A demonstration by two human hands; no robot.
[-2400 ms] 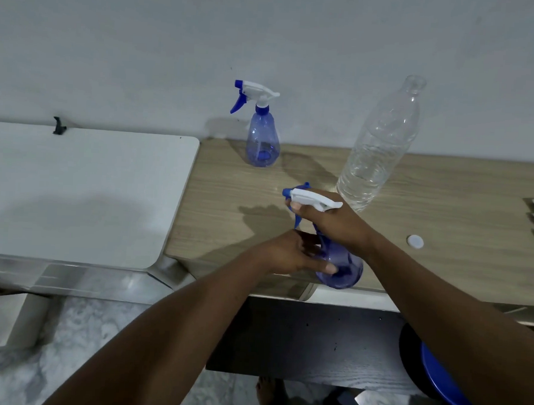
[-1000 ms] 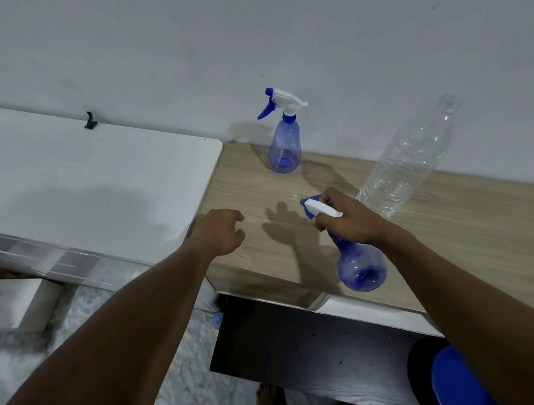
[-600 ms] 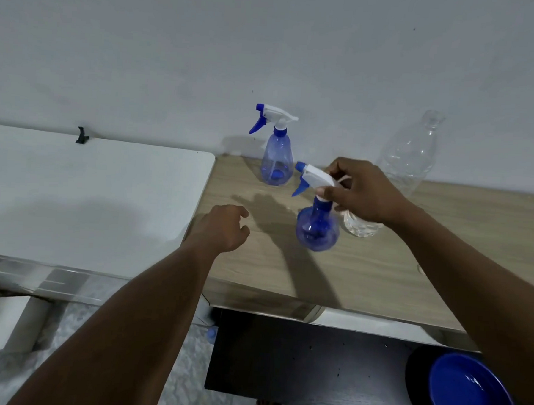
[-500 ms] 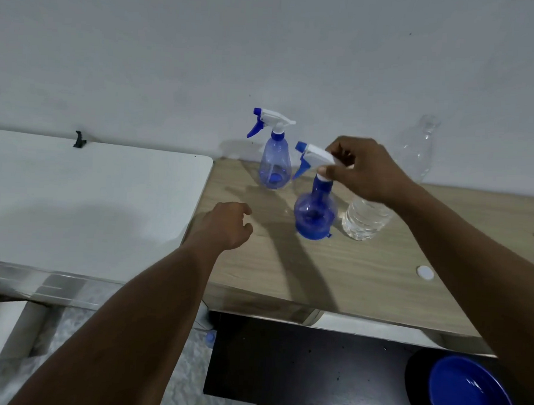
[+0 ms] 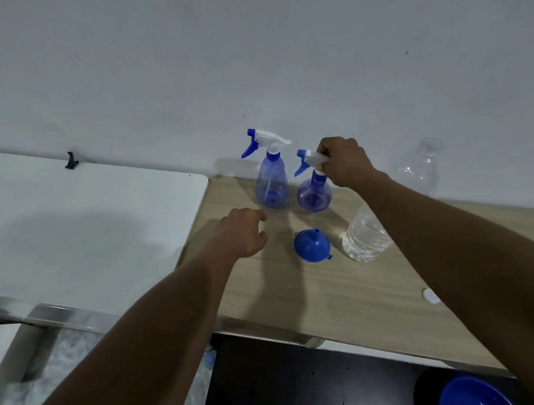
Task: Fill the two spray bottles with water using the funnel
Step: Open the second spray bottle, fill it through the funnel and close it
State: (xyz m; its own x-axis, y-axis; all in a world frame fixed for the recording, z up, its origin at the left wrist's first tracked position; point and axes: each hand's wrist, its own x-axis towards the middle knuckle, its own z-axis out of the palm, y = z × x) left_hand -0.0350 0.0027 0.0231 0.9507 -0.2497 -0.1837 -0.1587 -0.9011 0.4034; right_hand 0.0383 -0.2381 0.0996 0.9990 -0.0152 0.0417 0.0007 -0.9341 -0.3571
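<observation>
While the right hand (image 5: 343,161) is pinching the trigger head of the second spray bottle (image 5: 314,194), standing upright just right of its twin (image 5: 272,184), the left hand (image 5: 242,232), loosely curled and empty, is hovering left of the funnel (image 5: 312,246), which is lying mouth-down, spout up, nearer to it.

Second spray bottle (image 5: 314,194) now beside first (image 5: 271,184).

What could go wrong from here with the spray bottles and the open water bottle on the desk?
1. The right hand holds the second spray bottle only by its trigger head, close beside the first spray bottle; a careless release might knock one over.
2. The water bottle stands uncapped, its cap lying apart, and the right forearm crosses in front of it, so pulling back could tip and spill it.
</observation>
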